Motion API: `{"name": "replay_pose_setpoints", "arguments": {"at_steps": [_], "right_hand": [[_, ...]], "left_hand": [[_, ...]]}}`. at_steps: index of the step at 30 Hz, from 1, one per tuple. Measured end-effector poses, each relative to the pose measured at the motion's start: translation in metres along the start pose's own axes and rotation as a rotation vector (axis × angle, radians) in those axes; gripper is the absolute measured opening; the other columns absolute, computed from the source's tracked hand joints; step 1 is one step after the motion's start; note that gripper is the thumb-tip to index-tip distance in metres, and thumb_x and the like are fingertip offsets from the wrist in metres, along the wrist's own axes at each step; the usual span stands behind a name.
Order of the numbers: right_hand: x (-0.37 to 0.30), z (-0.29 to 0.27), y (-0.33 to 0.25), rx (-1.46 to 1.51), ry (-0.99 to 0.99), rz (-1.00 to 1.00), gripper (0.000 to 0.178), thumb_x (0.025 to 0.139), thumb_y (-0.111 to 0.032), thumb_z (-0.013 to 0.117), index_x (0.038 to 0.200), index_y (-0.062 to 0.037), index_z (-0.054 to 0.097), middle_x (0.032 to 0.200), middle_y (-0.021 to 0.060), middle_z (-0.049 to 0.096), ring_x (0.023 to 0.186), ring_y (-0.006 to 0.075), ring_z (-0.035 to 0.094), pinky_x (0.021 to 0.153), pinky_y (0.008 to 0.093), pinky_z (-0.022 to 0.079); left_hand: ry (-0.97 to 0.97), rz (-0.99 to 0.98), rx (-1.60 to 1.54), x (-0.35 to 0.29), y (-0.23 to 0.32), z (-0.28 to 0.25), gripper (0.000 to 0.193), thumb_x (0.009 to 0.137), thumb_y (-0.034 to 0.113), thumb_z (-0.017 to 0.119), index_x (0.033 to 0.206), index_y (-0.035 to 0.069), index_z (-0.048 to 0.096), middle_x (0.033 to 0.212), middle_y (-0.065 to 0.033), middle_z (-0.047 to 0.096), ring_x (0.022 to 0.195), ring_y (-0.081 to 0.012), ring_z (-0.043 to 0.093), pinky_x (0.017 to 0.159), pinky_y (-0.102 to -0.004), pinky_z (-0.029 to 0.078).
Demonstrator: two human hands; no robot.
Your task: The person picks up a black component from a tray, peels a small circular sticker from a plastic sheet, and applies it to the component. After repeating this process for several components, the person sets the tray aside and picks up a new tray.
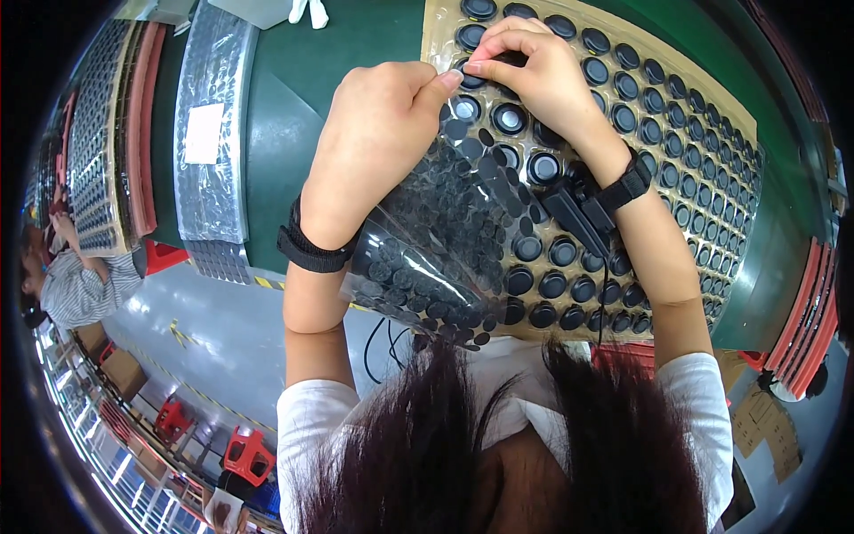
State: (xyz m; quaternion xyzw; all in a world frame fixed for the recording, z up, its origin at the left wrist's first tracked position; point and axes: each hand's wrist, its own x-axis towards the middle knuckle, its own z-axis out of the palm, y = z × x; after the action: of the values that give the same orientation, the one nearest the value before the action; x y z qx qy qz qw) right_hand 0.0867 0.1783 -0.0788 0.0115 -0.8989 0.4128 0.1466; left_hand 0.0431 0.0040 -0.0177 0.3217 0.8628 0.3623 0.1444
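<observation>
My left hand (pixel 378 133) is closed, thumb pressed to fingers, above the upper left edge of a tray (pixel 434 31) of black round parts. What it pinches, if anything, is too small to tell. Right beside it, my right hand (pixel 543 80) has thumb and forefinger together over one of the round parts; anything between them is hidden. Below the left hand, a clear plastic bag (pixel 427 240) with many thin black discs lies across the tray's left side. Some parts near the hands, like this round part (pixel 509 118), show a lighter, shiny middle.
A black device with a cable (pixel 578 214) is by my right wrist. On the green table (pixel 285 133), a clear plastic tray stack (pixel 213 80) bears a white paper (pixel 205 133). More trays (pixel 93 133) and a person in stripes (pixel 80 285) are at far left. Red stools (pixel 249 454) stand behind.
</observation>
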Motion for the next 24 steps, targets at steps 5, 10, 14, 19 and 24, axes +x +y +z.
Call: {"name": "replay_pose_setpoints", "arguments": {"at_steps": [5,10,14,19,24], "right_hand": [[-0.0005,0.0007,-0.0009,-0.017,0.013,-0.007,0.014,0.068,-0.013,0.069,0.073,-0.0016,0.062,0.082,0.0019,0.058,0.082,0.0148,0.052,0.073,0.0245,0.041],[-0.0006,0.0012,-0.0001,-0.01,0.022,-0.012,0.014,0.068,-0.013,0.069,0.073,-0.0016,0.061,0.081,0.0021,0.058,0.081,0.015,0.052,0.073,0.0247,0.042],[-0.0005,0.0004,-0.0005,-0.013,0.019,-0.018,0.014,0.068,-0.012,0.069,0.072,-0.0017,0.061,0.08,0.0024,0.057,0.081,0.0151,0.052,0.072,0.0248,0.042],[-0.0012,0.0007,-0.002,-0.024,0.025,-0.008,0.013,0.068,-0.012,0.069,0.07,-0.0018,0.061,0.079,0.0027,0.057,0.08,0.0155,0.052,0.072,0.0253,0.042],[-0.0035,0.0013,0.0032,-0.085,-0.002,-0.091,0.022,0.069,-0.01,0.068,0.086,-0.0024,0.057,0.084,0.0051,0.055,0.079,0.0166,0.052,0.071,0.0256,0.042]], "left_hand": [[-0.01,-0.019,0.012,0.0001,0.0022,-0.0007,0.032,0.081,0.02,0.053,0.06,-0.003,0.051,0.055,-0.0208,0.046,0.053,-0.0381,0.046,0.05,-0.0399,0.039],[-0.002,-0.042,-0.011,0.0004,0.001,0.0003,0.031,0.081,0.02,0.053,0.06,-0.003,0.051,0.056,-0.0212,0.046,0.054,-0.0383,0.046,0.05,-0.0396,0.038],[0.005,-0.012,-0.009,0.0008,-0.0029,0.0008,0.031,0.082,0.021,0.053,0.064,-0.003,0.051,0.053,-0.0162,0.045,0.05,-0.0293,0.044,0.048,-0.0351,0.037],[-0.008,0.01,0.006,0.0003,-0.0055,0.0009,0.031,0.084,0.023,0.053,0.069,-0.004,0.052,0.047,-0.006,0.041,0.042,-0.0109,0.041,0.042,-0.0263,0.035],[0.01,-0.015,-0.029,0.0003,-0.0018,0.0015,0.03,0.081,0.02,0.054,0.062,-0.003,0.051,0.056,-0.0218,0.046,0.054,-0.0389,0.045,0.049,-0.0394,0.038]]}}
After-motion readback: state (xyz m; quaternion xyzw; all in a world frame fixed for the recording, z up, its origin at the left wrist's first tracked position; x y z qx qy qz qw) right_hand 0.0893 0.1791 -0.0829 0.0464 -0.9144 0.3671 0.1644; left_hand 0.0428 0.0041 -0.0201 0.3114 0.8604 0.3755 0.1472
